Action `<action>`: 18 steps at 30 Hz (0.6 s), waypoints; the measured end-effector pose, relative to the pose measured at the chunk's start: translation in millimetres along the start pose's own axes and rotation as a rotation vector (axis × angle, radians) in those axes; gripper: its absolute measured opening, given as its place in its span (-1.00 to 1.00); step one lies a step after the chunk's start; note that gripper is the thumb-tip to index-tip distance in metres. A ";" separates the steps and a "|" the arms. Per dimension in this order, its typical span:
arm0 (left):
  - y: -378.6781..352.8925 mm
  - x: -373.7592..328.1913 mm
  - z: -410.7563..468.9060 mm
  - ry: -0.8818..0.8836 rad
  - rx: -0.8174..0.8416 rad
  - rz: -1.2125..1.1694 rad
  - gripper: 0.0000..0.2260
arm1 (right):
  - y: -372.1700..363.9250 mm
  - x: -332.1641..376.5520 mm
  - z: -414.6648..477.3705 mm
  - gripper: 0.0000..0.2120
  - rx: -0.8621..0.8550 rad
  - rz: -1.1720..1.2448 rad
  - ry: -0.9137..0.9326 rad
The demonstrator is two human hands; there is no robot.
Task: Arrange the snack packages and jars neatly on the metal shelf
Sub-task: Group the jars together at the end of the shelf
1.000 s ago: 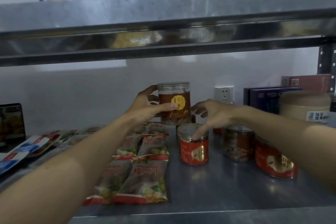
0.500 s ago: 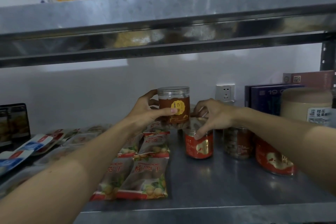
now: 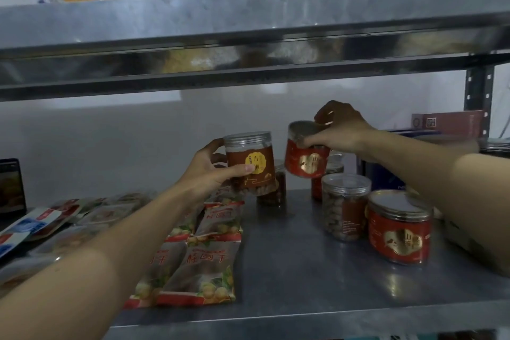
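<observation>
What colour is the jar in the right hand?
The small jar is red with a gold emblem; head view shows it.

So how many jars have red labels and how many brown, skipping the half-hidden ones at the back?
Red labels: 2, held red jar and standing red jar.
Brown labels: 2, held brown jar and standing brown jar.
Total: 4.

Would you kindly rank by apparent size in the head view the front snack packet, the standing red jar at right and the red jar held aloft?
1. front snack packet
2. standing red jar
3. held red jar; farther back, so true size unsure.
</observation>
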State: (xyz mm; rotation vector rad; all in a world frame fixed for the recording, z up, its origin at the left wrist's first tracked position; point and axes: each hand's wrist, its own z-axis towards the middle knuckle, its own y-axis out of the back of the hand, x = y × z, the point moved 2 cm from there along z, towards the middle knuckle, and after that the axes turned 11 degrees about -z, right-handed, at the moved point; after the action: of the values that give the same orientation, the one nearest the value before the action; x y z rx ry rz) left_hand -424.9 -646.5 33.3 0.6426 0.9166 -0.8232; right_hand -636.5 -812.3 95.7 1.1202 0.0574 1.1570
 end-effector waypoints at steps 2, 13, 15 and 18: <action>-3.2 2.8 -2.2 0.012 0.011 -0.008 -0.23 | 5.6 -3.4 2.7 -0.31 -0.053 -0.026 -0.028; -20.2 20.9 -2.4 0.066 0.047 -0.006 -0.17 | 26.5 -52.3 6.4 -0.26 -0.139 -0.108 -0.231; -25.0 22.4 -1.0 0.077 0.053 -0.013 -0.16 | 31.1 -54.0 6.6 -0.34 -0.144 -0.139 -0.219; -30.5 25.0 1.0 0.089 0.048 -0.022 -0.09 | 30.6 -59.8 6.8 -0.34 -0.110 -0.163 -0.240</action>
State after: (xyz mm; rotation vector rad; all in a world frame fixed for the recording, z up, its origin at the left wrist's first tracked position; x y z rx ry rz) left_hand -440.9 -672.0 7.8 0.7163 0.9888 -0.8438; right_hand -681.4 -862.5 92.2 1.1279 -0.0979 0.8651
